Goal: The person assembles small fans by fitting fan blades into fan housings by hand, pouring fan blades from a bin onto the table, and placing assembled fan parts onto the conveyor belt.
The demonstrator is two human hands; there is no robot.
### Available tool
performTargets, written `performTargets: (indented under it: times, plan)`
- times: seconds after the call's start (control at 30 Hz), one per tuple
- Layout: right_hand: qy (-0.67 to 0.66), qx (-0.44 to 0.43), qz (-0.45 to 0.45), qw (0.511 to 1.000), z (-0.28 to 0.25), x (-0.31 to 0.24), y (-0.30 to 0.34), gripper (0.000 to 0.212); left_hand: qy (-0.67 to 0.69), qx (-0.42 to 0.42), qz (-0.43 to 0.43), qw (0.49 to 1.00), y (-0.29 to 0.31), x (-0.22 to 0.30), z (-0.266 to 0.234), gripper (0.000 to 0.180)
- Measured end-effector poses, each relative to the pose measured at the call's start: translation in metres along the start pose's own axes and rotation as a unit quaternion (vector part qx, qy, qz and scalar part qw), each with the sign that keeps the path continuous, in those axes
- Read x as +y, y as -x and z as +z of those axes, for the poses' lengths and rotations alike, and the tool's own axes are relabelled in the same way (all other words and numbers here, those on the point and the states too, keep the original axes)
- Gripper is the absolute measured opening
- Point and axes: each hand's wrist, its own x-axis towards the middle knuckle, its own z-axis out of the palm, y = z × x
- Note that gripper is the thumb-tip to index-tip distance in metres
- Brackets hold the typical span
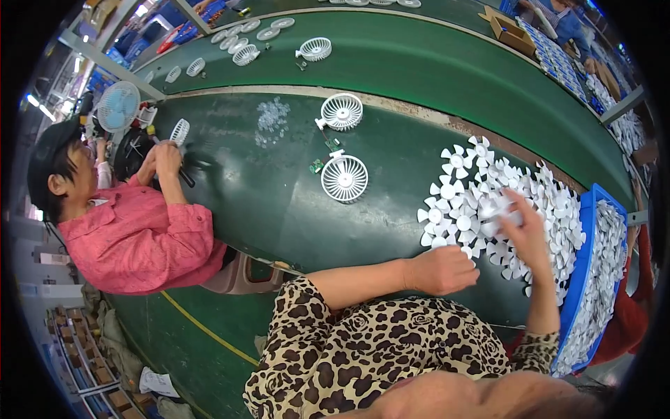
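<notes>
Okay, I've got green table (251, 188) left of blue bin (587, 216), white fan blades (551, 216) heaped just beside it, conveyor (433, 66) beyond, shelving (73, 346) far left. Right hand (528, 230) half-curled, pinching one blurred blade (493, 209); left hand (441, 271) curled, can't tell contents.

on surface (265, 195): fan blades (548, 202) at right | bin (586, 244) with pieces (604, 258): farther right | two fan housings (345, 179): mid-surface | small parts (273, 117): left of housings | conveyor (433, 91): behind surface
</notes>
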Motion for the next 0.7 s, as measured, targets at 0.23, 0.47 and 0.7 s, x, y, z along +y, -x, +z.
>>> performTargets:
  times: [0.23,0.47,0.7]
  plan:
    - [-0.245,-0.232,0.094,0.937,0.116,-0.035,0.001,0.046,0.053,0.0,0.125,0.991,0.002,0.022,0.028,0.015]
    - [-0.355,-0.264,0.099,0.891,0.142,-0.028,-0.003,0.048,-0.019,0.059,0.088,0.994,0.008,0.027,0.019,0.029]
    - [-0.491,-0.253,0.143,0.821,0.16,-0.009,-0.005,0.054,-0.004,0.055,0.047,0.997,0.011,0.017,0.021,0.029]
